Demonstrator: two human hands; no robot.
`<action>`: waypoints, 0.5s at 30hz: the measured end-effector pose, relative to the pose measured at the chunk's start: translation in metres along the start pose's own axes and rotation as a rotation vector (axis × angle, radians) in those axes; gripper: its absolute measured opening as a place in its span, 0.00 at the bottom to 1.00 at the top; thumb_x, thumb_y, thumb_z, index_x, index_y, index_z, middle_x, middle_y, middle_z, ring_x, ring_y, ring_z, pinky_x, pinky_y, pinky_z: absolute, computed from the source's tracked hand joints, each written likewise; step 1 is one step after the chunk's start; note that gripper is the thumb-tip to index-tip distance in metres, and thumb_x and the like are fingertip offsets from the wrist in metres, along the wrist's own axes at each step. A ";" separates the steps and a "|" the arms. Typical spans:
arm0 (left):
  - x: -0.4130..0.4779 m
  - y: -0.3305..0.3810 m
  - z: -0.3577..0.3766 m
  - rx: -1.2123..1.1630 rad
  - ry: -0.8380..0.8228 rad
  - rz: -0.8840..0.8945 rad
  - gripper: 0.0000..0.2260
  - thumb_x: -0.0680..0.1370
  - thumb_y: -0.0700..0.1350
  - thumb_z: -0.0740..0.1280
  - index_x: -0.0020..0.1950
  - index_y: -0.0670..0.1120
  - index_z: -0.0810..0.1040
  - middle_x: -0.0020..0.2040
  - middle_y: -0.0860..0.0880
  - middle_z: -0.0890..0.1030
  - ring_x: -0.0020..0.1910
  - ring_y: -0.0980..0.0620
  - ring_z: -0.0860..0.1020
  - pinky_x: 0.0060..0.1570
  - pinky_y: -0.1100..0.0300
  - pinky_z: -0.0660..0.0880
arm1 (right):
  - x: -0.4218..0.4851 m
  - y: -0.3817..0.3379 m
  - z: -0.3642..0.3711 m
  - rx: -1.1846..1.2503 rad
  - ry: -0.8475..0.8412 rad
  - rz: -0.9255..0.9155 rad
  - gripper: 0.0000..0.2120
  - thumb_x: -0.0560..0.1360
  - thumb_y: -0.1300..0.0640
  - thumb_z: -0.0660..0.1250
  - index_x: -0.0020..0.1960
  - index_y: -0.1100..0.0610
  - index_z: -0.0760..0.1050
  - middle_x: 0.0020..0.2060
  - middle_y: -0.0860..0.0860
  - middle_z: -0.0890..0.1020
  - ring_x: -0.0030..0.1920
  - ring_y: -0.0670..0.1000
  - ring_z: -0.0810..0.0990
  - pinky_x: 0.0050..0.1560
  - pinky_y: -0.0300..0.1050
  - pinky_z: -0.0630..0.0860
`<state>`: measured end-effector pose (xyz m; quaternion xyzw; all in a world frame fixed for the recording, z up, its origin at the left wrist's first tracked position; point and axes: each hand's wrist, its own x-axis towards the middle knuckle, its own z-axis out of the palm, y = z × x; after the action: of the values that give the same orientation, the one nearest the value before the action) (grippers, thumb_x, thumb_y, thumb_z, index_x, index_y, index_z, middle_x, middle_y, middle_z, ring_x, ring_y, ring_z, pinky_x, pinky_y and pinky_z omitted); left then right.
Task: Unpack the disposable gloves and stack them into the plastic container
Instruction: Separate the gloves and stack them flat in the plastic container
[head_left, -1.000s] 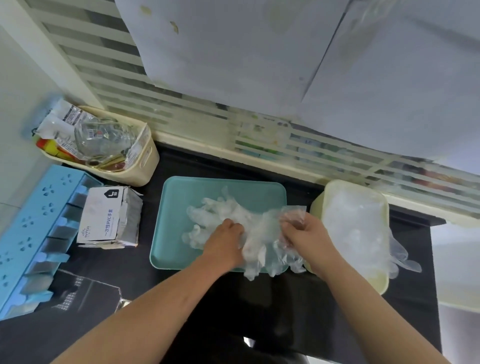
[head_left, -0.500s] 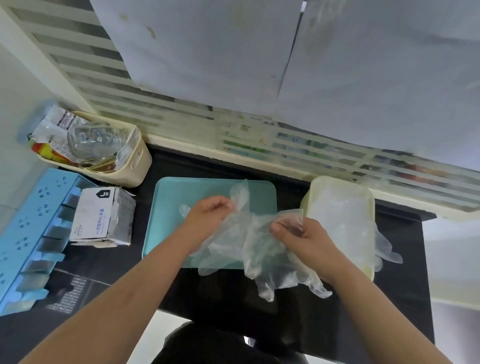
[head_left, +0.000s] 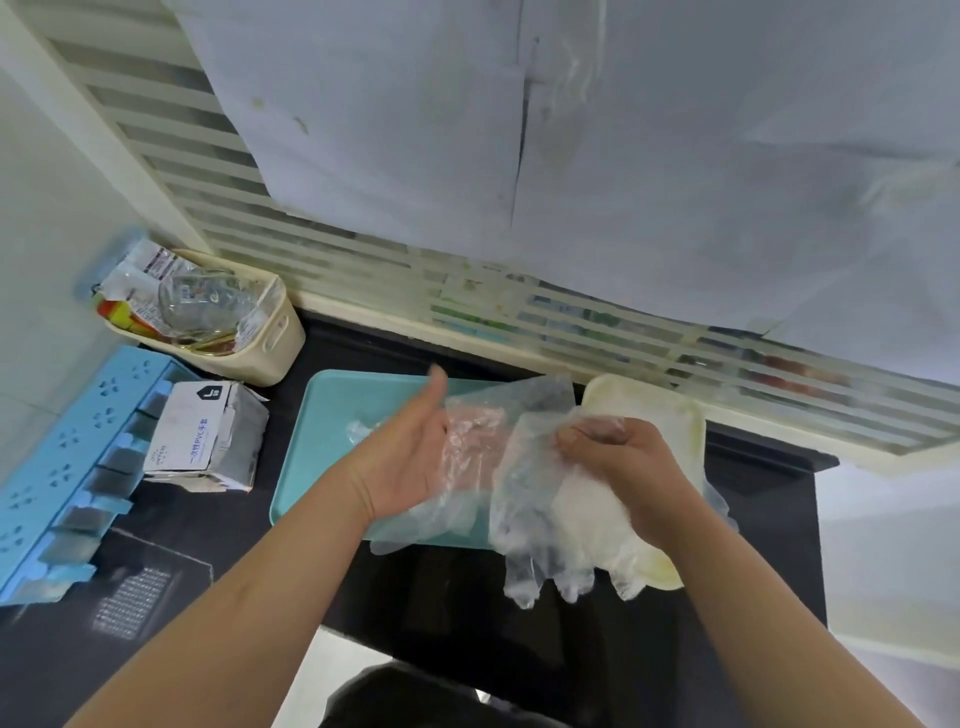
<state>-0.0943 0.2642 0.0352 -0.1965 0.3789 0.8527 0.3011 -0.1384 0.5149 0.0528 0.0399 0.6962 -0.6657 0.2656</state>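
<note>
While the gloves (head_left: 540, 525) are kept in the air between both hands, their cuff end is pinched by the right hand (head_left: 628, 467), whose fingers (head_left: 592, 430) are curled tight on the film. This grip appears chosen so that the bunch hangs straight and can be lowered in one piece. The left hand (head_left: 405, 457) is held flat, thumb raised and fingers straight and together. The film is draped across it at its three o'clock, seemingly so the layers are supported and smoothed rather than gripped.

The glove fingertips dangle toward six o'clock, over the near rim of the cream plastic container (head_left: 654, 405), which lies at three o'clock of the teal tray (head_left: 322, 415). White film already lies inside the container. The opened glove box (head_left: 202, 431) is left at nine o'clock of the tray, on the black bench (head_left: 457, 623).

Compared with half a second ago, the left hand has been opened from a pinch into a flat palm. The bunch has been carried toward three o'clock, so it now hangs partly over the container instead of over the bare bench between tray and container. The right hand has been shifted with it. The stacking is judged not yet completed.
</note>
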 end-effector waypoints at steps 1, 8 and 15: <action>0.002 -0.006 0.002 0.102 -0.004 0.015 0.26 0.78 0.61 0.70 0.69 0.44 0.81 0.70 0.39 0.79 0.69 0.40 0.78 0.71 0.42 0.72 | 0.001 0.001 -0.001 0.005 -0.001 0.013 0.05 0.78 0.65 0.74 0.45 0.62 0.87 0.44 0.62 0.87 0.47 0.55 0.86 0.60 0.55 0.80; 0.020 0.003 0.012 0.178 0.274 0.200 0.11 0.83 0.42 0.66 0.63 0.38 0.81 0.58 0.39 0.85 0.54 0.43 0.85 0.54 0.49 0.83 | -0.009 0.011 -0.020 0.066 0.071 0.070 0.08 0.81 0.59 0.72 0.51 0.64 0.84 0.38 0.58 0.85 0.27 0.50 0.73 0.26 0.41 0.69; 0.037 0.021 0.051 0.452 0.085 0.189 0.10 0.84 0.40 0.65 0.61 0.37 0.81 0.60 0.40 0.84 0.62 0.38 0.82 0.64 0.43 0.78 | -0.045 -0.008 -0.064 -0.141 -0.413 0.184 0.10 0.82 0.56 0.71 0.58 0.61 0.85 0.51 0.61 0.88 0.39 0.53 0.86 0.41 0.41 0.81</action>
<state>-0.1414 0.3054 0.0578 -0.1234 0.5889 0.7618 0.2400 -0.1233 0.5884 0.0777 -0.0525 0.6652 -0.5824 0.4643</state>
